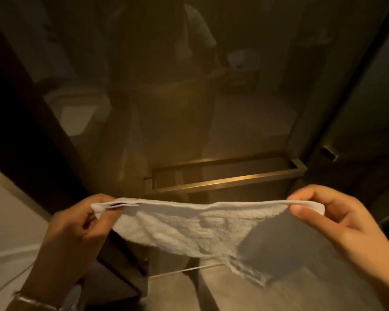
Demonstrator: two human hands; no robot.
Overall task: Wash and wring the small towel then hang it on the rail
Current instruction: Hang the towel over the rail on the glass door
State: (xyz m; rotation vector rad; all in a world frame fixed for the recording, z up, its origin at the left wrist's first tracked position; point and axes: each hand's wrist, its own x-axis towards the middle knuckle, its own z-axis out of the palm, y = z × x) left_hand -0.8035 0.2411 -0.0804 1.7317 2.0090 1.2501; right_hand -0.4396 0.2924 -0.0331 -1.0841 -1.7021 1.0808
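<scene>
A small white towel [189,227] hangs stretched out between both hands, its top edge pulled nearly straight and the rest drooping below. My left hand [76,227] pinches the towel's left corner. My right hand [330,218] pinches the right corner between thumb and fingers. Just beyond the towel's top edge, a brass-coloured square rail [225,180] is fixed across a dark glass panel [189,97]. The towel is a little below and in front of the rail, not touching it.
A dark door frame [32,131] rises on the left. A second glass door with a small metal fitting [329,152] stands at the right. Pale tiled floor [173,295] shows below the towel. The glass reflects dim room shapes.
</scene>
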